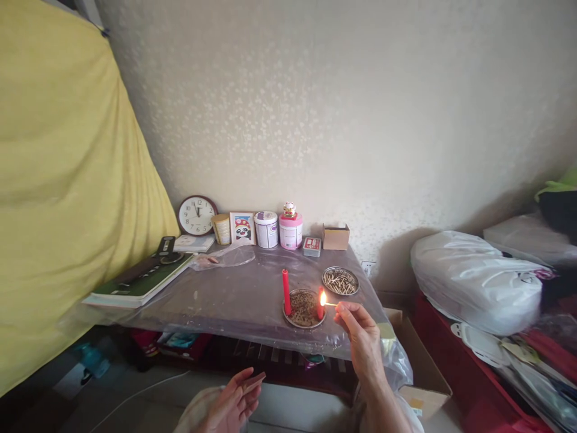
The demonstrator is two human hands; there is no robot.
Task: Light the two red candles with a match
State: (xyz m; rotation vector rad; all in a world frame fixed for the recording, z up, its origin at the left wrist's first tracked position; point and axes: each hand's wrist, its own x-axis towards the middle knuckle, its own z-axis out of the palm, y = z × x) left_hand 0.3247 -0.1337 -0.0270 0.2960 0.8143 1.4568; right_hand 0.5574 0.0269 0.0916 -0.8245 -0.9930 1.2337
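Between the thumb and fingers of my right hand [363, 340] is a burning match [331, 304], its flame right at the upper part of a short red candle [320, 310]. The flame's glare hides that candle's wick. A taller red candle [286, 293], unlit, stands upright on the left side of the same round metal dish [307, 326], whose bottom is covered in dark specks. Low in front of the table, my left hand [232, 404] is palm up, gripping a small flat reddish matchbox [255, 382].
A second round dish [325, 287] holds many matchsticks. Along the wall stand a clock [197, 215], canisters [266, 230], a picture frame [242, 228] and a cardboard box [336, 237]. A green book [144, 279] lies left on the plastic-covered table [243, 294].
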